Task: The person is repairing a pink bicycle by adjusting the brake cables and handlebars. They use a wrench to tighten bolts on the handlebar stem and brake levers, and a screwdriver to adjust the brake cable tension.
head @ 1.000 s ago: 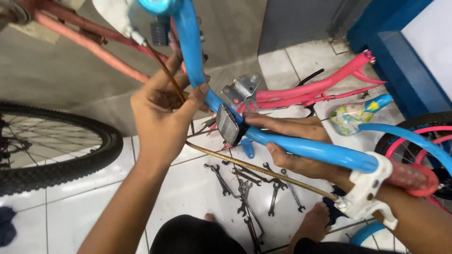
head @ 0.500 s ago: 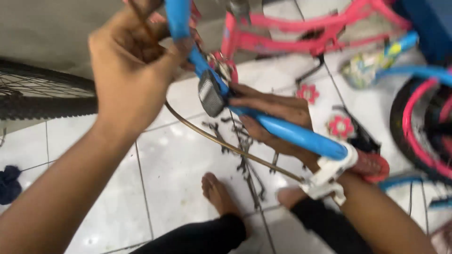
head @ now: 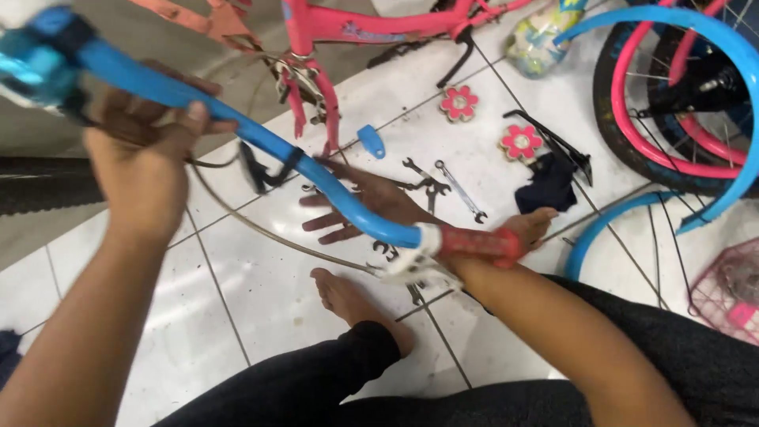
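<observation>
A blue bicycle handlebar (head: 237,130) with a red grip (head: 478,243) and a white brake lever (head: 411,267) crosses the middle of the view. My left hand (head: 146,154) is closed around the bar near its left end, by the stem. My right hand (head: 356,205) lies under the bar's bend with fingers spread, holding nothing. A brake cable (head: 261,229) curves from the left hand down to the lever. My bare foot (head: 348,296) rests on the white tiles below.
A pink bicycle frame (head: 356,24) lies at the top. Several wrenches (head: 443,182) are scattered on the tiles, with two flower-shaped parts (head: 458,103) and a dark cloth (head: 545,186). Wheels with blue and pink rims (head: 672,103) stand at right; a black tyre (head: 39,186) at left.
The view has swung downward and the handlebar now lies flatter across the frame. My left hand slid toward the bar's left end. My right hand opened its fingers beneath the bend.
</observation>
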